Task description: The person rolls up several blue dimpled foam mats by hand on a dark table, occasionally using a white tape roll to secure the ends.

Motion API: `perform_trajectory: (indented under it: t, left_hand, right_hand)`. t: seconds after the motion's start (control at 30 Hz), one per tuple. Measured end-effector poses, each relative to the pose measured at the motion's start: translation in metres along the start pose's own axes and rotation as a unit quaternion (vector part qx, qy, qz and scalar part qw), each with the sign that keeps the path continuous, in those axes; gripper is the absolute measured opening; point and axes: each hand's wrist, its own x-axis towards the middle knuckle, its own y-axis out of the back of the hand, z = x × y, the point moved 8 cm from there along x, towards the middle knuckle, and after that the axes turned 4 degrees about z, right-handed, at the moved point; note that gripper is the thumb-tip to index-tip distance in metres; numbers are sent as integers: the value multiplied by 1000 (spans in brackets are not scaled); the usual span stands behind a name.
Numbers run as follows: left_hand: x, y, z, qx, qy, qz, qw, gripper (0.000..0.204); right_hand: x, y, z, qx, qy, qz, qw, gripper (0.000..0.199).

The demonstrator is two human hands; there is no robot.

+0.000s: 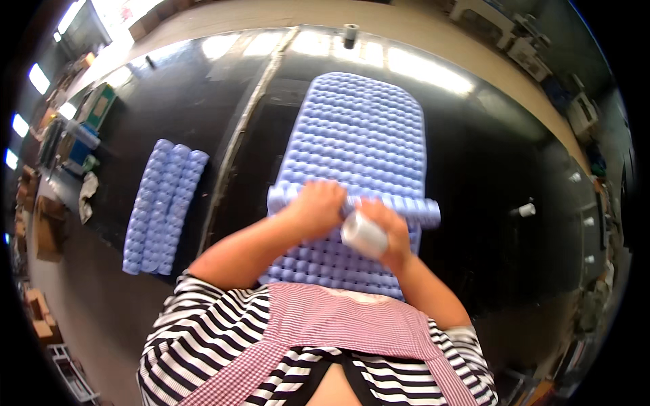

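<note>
A blue bath mat [359, 128] with rounded bumps lies flat on the black table in front of me, its far end rounded. Across its near part runs a rolled blue mat [423, 212]; whether it is separate or part of the flat one I cannot tell. My left hand [317, 208] is closed over the left-middle of this roll. Close beside it, my right hand [395, 233] grips a whitish roll, like tape or film [364, 235], just above the rolled mat. Motion blurs both hands, and they hide the middle of the rolled mat.
To the left lies a bundle of rolled blue mats [162, 210]. A pale seam [233, 145] crosses the black table [494, 162]. A dark, light-topped cylinder [350, 36] stands at the far edge. A small white roll [525, 210] sits at right, and a pale cloth [88, 196] at left.
</note>
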Motion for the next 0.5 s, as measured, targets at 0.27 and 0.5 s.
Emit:
perform_trajectory:
  t: [0.27,0.5]
  left_hand:
    - [-55,17,4,-37,-64,189,979,42]
    - [-70,-2,35,30,-121,279,952,48]
  right_hand:
    - [-18,-16,28,92,-129,37,987,28]
    - [94,23,102,84,-145,88,982,19]
